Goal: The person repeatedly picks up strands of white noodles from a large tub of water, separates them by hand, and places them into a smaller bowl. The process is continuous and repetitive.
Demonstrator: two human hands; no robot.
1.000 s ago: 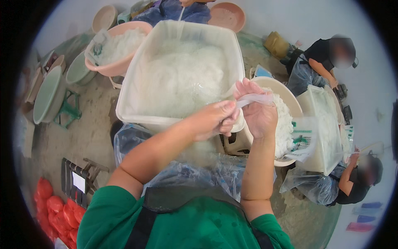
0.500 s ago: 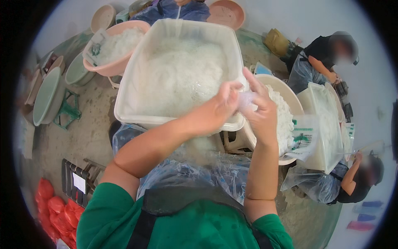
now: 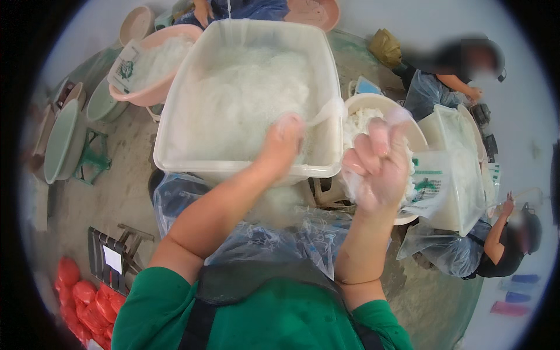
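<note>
My left hand point(image 3: 284, 143) is closed over the right part of a white rectangular tub point(image 3: 248, 169) of cloudy water and pale fluffy fibre point(image 3: 251, 99). From its fingers a wet white strand of fibre point(image 3: 326, 112) stretches across the tub's right rim toward my right hand point(image 3: 379, 163). That hand is raised palm up, its fingers curled, and a whitish film shows at the blurred tip of one finger. Beneath it stands a cream round basin point(image 3: 356, 104) heaped with white fibre point(image 3: 363, 119). Motion smears both hands, so the strand's ends are hard to make out.
A pink basin point(image 3: 146, 96) with white fibre adjoins the tub's left side. Another white tub point(image 3: 449, 169) stands at the right, near two people. One more person sits beyond my tub. At the left are green basins point(image 3: 64, 143), a folding chair point(image 3: 108, 256) and red bags point(image 3: 87, 303).
My hands, together at the tub's right corner before, have moved apart. The left went left over the water, the right turned palm up over the basin, and the white strand now stretches between.
</note>
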